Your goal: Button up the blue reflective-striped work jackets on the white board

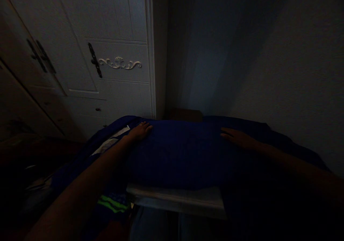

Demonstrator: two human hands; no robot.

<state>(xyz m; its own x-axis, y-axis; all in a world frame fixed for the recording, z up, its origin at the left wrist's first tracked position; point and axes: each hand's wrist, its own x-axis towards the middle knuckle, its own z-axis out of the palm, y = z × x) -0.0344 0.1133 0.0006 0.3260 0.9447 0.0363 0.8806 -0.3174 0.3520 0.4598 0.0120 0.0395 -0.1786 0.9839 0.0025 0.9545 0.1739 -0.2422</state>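
Note:
A dark blue cloth garment (182, 151) lies spread over a board or narrow table, whose pale front edge (177, 198) shows below it. My left hand (141, 130) rests flat on the cloth's far left part, fingers stretched out, with what looks like a ring on one finger. On the right, my right hand (236, 138) lies on the same cloth, its fingers extended toward the middle. A pale patch or strip (111, 140) shows on the cloth beside my left forearm. The garment's exact kind is hard to make out in the dim light.
A white wardrobe (123, 101) with dark handles and a carved ornament stands at the back left. Behind the cloth is a grey wall (290, 72), with a brown box-like object (186, 115) at its foot. Dark fabric with bright green stripes (113, 203) hangs at lower left.

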